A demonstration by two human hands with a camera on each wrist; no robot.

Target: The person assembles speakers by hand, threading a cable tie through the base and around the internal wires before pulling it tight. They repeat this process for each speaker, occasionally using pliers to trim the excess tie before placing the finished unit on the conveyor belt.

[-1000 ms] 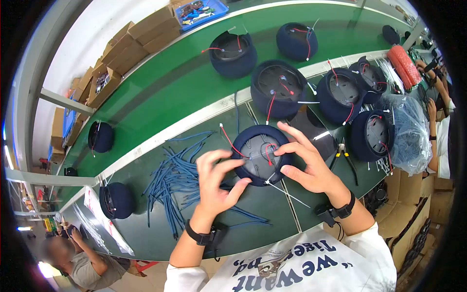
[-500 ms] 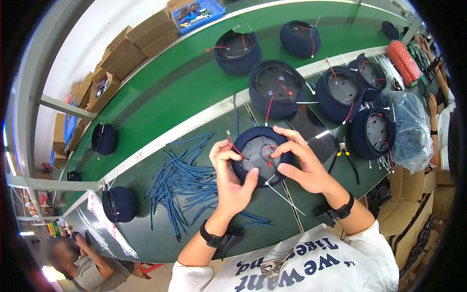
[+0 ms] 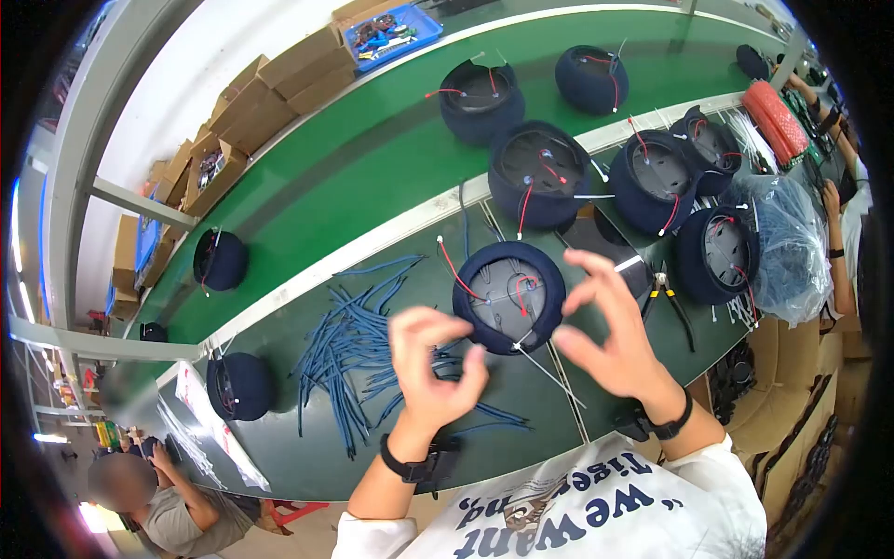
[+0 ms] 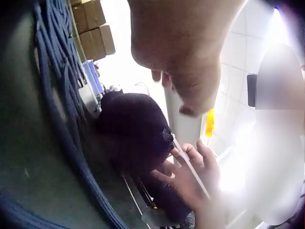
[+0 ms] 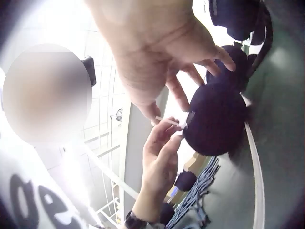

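In the head view a round navy cloth-covered shell (image 3: 507,340) sits on the dark green table, hollow side up. Inside is a grey-black plate (image 3: 503,303) with red wires (image 3: 524,296), and one red lead reaches out over the left rim. A white cable tie (image 3: 549,374) sticks out from its near edge. My left hand (image 3: 433,368) hovers at the near left rim, fingers loosely bent and holding nothing. To the right of the shell, my right hand (image 3: 615,335) is raised with fingers spread. The right wrist view has my left fingertips close to the cable tie (image 5: 169,122).
Blue cords (image 3: 340,359) lie heaped on the left. Several similar navy shells (image 3: 538,200) stand behind and to the right. Yellow-and-black pliers (image 3: 672,303) and a clear plastic bag (image 3: 792,252) are at the right. A metal strip (image 3: 354,270) borders the green surface behind.
Half a second ago both hands were on the shell, fingers reaching inside it. Now both have drawn back toward me and apart, and the shell stays on the table.
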